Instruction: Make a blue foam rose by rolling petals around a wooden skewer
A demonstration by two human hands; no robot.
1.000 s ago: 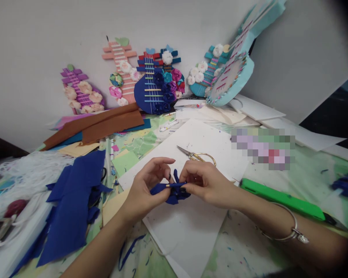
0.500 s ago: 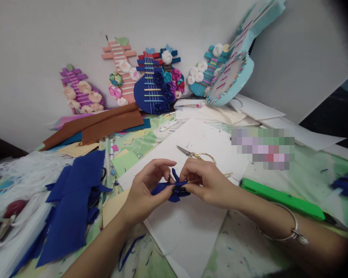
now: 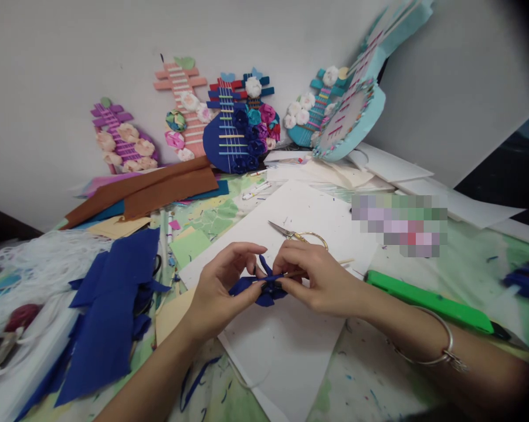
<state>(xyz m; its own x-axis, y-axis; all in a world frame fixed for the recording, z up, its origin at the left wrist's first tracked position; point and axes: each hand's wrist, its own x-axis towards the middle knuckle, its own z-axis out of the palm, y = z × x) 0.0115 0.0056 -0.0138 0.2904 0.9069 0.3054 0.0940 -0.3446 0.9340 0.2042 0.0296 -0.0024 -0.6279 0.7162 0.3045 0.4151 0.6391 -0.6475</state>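
Both my hands meet over a white sheet [image 3: 291, 346] at the middle of the table. My left hand [image 3: 218, 290] pinches one end of a small dark blue felt piece [image 3: 262, 285]. My right hand [image 3: 319, 275] pinches the other side of it, fingers pressed together, and a thin wooden stick [image 3: 341, 264] pokes out to the right from under its fingers. A silver bracelet [image 3: 443, 346] circles my right wrist. Scissors with gold handles [image 3: 297, 235] lie just behind my hands.
Dark blue felt scraps [image 3: 115, 305] lie at the left, white netting [image 3: 40, 261] beyond them, brown felt sheets [image 3: 145, 190] behind. A green cutter [image 3: 427, 302] lies at the right. Felt guitar crafts [image 3: 240, 123] lean on the back wall beside white boards [image 3: 387, 167].
My right hand has slid slightly right and its fingers have shifted on the blue felt, so more of the wooden stick shows. The left hand has barely moved.
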